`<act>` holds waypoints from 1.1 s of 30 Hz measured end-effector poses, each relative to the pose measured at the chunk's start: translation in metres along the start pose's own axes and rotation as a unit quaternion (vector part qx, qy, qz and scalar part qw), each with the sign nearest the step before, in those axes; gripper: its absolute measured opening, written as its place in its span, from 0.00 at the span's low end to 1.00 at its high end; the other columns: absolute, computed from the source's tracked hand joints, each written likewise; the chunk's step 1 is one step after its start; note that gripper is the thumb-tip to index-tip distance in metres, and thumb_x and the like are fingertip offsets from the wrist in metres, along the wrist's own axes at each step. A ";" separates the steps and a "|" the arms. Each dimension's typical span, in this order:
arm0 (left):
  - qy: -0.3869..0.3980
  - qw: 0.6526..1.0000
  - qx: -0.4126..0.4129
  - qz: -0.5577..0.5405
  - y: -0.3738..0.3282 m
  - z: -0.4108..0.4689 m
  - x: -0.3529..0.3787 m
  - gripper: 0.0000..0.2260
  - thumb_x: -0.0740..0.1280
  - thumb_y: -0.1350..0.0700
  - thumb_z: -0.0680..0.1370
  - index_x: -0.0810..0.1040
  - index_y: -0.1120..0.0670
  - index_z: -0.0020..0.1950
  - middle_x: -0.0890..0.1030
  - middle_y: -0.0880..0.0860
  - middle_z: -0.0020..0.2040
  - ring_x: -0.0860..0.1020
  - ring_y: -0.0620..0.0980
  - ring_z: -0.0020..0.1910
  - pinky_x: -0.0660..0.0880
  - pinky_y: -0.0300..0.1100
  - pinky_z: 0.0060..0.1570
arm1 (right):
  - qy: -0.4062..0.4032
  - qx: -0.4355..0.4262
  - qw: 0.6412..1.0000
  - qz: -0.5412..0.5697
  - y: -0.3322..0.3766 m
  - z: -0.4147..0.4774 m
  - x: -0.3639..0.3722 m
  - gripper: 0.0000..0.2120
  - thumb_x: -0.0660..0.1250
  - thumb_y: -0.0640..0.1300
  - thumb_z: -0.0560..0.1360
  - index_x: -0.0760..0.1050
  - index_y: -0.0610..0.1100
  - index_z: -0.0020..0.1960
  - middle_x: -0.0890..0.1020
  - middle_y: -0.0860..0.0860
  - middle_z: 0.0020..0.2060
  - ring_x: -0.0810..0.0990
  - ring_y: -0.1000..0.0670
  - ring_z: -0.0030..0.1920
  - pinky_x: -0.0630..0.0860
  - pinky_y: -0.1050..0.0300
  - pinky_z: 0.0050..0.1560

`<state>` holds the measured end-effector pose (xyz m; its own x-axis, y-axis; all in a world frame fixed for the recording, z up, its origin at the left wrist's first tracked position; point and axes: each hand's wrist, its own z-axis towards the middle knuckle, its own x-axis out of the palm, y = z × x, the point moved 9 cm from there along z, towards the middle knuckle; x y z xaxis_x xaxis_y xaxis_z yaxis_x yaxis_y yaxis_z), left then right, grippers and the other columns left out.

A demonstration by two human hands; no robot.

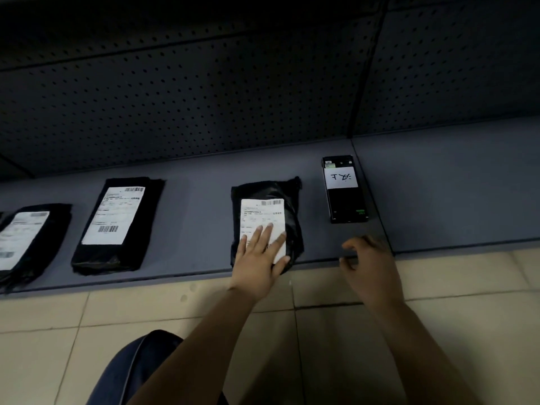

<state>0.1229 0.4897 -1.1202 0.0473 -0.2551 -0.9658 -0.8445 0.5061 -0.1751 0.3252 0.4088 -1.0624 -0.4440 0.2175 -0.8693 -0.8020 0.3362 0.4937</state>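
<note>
We log one flat grey-blue metal shelf (193,206). Four items lie flat on it in a row, all apart:
- the left black plastic mailer bag (26,244)
- the middle black plastic mailer bag (117,223)
- the right black plastic mailer bag (263,211), like the other two white-labelled
- furthest right, a black rectangular handheld device (346,201) bearing a handwritten white slip

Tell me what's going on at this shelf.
A person is sorting labelled parcels on a grey shelf. The left hand lies flat, fingers straight, on the white label of a black parcel near the shelf's front edge. The right hand hovers by that edge, fingers loosely curled, holding nothing. A black handheld device lies just beyond it. Two more parcels lie to the left.
</note>
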 end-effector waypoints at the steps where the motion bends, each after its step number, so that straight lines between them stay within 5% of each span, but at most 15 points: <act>1: 0.002 1.000 -0.016 -0.004 0.003 0.005 -0.005 0.26 0.46 0.38 0.82 0.47 0.42 0.79 0.41 0.47 0.80 0.38 0.47 0.78 0.36 0.49 0.75 | -0.001 0.003 1.000 -0.003 -0.003 -0.001 0.000 0.10 0.74 0.36 0.68 0.81 0.41 0.49 0.80 0.43 0.44 0.78 0.39 0.49 0.78 0.46 0.48; 5: -0.042 0.999 -0.029 -0.017 -0.002 0.019 -0.027 0.25 0.52 0.41 0.82 0.62 0.49 0.77 0.59 0.54 0.78 0.54 0.54 0.77 0.49 0.52 0.76 | -0.002 0.012 1.000 -0.009 -0.012 -0.002 -0.002 0.10 0.74 0.37 0.68 0.81 0.42 0.49 0.80 0.43 0.45 0.77 0.39 0.49 0.77 0.46 0.49; 9: -0.136 0.988 0.042 -0.053 -0.048 0.042 -0.057 0.20 0.58 0.44 0.80 0.75 0.55 0.64 0.77 0.56 0.60 0.73 0.58 0.59 0.69 0.51 0.61 | -0.010 0.017 1.000 -0.017 -0.028 0.004 -0.012 0.10 0.73 0.36 0.69 0.80 0.42 0.50 0.80 0.43 0.46 0.78 0.39 0.48 0.77 0.46 0.49; 11: -0.145 0.985 0.077 -0.058 -0.079 0.061 -0.063 0.19 0.58 0.46 0.79 0.77 0.57 0.60 0.77 0.58 0.56 0.75 0.60 0.55 0.71 0.51 0.55 | -0.011 0.032 0.999 -0.023 -0.044 0.010 -0.019 0.11 0.72 0.36 0.70 0.80 0.42 0.51 0.80 0.42 0.47 0.78 0.38 0.49 0.76 0.47 0.49; 14: -0.112 0.987 0.077 -0.088 -0.117 0.093 -0.058 0.19 0.61 0.49 0.81 0.72 0.57 0.68 0.74 0.58 0.63 0.71 0.59 0.62 0.67 0.51 0.60 | -0.033 0.032 0.999 -0.028 -0.063 0.020 -0.027 0.10 0.72 0.35 0.68 0.80 0.40 0.49 0.79 0.40 0.45 0.77 0.36 0.46 0.74 0.48 0.45; 19: -0.036 0.989 -0.008 -0.145 -0.145 0.135 -0.025 0.31 0.61 0.38 0.78 0.59 0.50 0.77 0.61 0.55 0.72 0.58 0.57 0.70 0.61 0.50 0.69 | -0.084 0.022 0.995 -0.040 -0.081 0.028 -0.036 0.03 0.61 0.37 0.70 0.73 0.41 0.38 0.73 0.42 0.34 0.73 0.38 0.37 0.63 0.55 0.35; 22: -0.030 0.982 -0.061 -0.179 -0.143 0.142 -0.011 0.34 0.67 0.39 0.75 0.61 0.50 0.76 0.59 0.56 0.71 0.57 0.58 0.69 0.63 0.49 0.68 | -0.121 0.005 0.992 -0.034 -0.081 0.021 -0.041 0.02 0.62 0.36 0.66 0.70 0.39 0.34 0.73 0.40 0.31 0.72 0.38 0.33 0.64 0.53 0.32; 26: -0.041 0.973 -0.050 -0.220 -0.145 0.131 -0.015 0.30 0.68 0.46 0.76 0.60 0.49 0.76 0.59 0.56 0.68 0.56 0.57 0.67 0.64 0.49 0.63 | -0.090 0.047 0.995 -0.025 -0.094 0.016 -0.031 0.09 0.71 0.30 0.62 0.74 0.38 0.37 0.76 0.40 0.35 0.74 0.37 0.37 0.69 0.51 0.35; 33: -0.054 0.932 0.013 -0.358 -0.124 0.076 -0.028 0.21 0.55 0.56 0.83 0.64 0.42 0.75 0.66 0.52 0.68 0.68 0.48 0.64 0.61 0.34 0.60 | -0.067 0.093 0.993 -0.025 -0.110 0.008 -0.039 0.10 0.72 0.33 0.67 0.81 0.39 0.47 0.80 0.40 0.43 0.76 0.37 0.46 0.71 0.52 0.45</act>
<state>0.2671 0.4964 -1.0863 0.6486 -0.4514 -0.6128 -0.5625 0.2581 -0.7855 0.4338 0.3703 -1.0820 -0.3383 0.3114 -0.8880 -0.7291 0.5099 0.4565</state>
